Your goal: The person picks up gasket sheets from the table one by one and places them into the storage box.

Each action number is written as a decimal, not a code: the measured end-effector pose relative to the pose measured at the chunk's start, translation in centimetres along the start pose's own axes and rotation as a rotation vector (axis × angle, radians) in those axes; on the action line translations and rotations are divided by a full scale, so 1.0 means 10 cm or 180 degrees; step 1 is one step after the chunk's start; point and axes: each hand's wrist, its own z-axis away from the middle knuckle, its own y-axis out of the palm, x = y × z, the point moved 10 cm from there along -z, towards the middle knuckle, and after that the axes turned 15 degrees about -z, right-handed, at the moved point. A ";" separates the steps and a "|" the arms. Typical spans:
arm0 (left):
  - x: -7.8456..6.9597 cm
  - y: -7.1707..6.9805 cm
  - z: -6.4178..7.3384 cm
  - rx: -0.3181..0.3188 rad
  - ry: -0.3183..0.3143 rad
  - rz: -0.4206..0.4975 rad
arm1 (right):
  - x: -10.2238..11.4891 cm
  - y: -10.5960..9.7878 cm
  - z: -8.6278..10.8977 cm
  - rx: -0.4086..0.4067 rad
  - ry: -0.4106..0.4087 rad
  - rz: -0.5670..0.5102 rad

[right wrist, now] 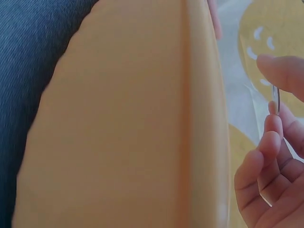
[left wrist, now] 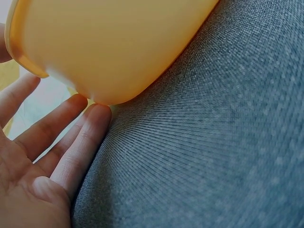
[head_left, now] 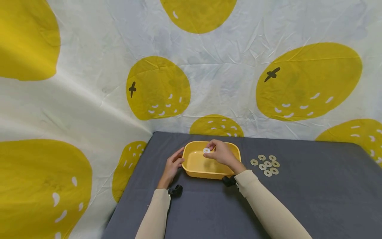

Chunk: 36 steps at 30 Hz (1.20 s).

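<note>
A yellow plastic basin [head_left: 197, 174] stands on the dark cloth. My left hand [head_left: 173, 165] is at its left end, and in the left wrist view extended fingers [left wrist: 78, 147] touch the outer wall [left wrist: 118, 52]. Over the inside of the basin, my right hand [head_left: 221, 152] pinches a flat metal washer [head_left: 206, 150] between thumb and fingers. The right wrist view has that washer [right wrist: 276, 99] edge-on, above the level of the basin's rim [right wrist: 206, 118].
Several loose washers [head_left: 267, 164] lie in a cluster to the right of the basin. The dark grey cloth [head_left: 313, 186] covers the table. Behind it and at the left hangs a white sheet [head_left: 221, 83] printed with yellow fruit.
</note>
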 end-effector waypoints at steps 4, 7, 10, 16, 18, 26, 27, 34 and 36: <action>0.00 0.00 0.00 -0.0024 0.0007 0.0000 | -0.01 0.08 -0.05 -0.0052 0.0049 0.0013; 0.00 0.00 0.00 -0.0027 0.0008 -0.0006 | -0.02 0.14 -0.08 -0.0100 0.0080 0.0002; 0.00 0.01 0.01 -0.0012 0.0019 -0.0011 | -0.03 0.21 -0.12 -0.0147 0.0113 -0.0066; 0.00 0.01 0.01 0.0015 0.0033 0.0015 | -0.07 0.32 -0.20 -0.0258 0.0169 -0.0283; 0.00 0.01 0.01 0.0016 0.0043 0.0019 | -0.09 0.36 -0.23 -0.0295 0.0191 -0.0333; 0.01 0.01 -0.02 0.0020 0.0006 0.0052 | -0.16 0.49 -0.29 -0.0360 0.0348 -0.0438; 0.01 0.01 -0.02 0.0021 -0.0004 0.0063 | -0.17 0.51 -0.30 -0.0368 0.0356 -0.0437; -0.09 0.00 0.01 0.0174 -0.0075 0.0105 | -0.23 0.57 -0.36 -0.0458 0.0342 -0.0361; -0.14 -0.02 0.04 0.0161 -0.0073 0.0097 | -0.24 0.59 -0.38 -0.0469 0.0352 -0.0323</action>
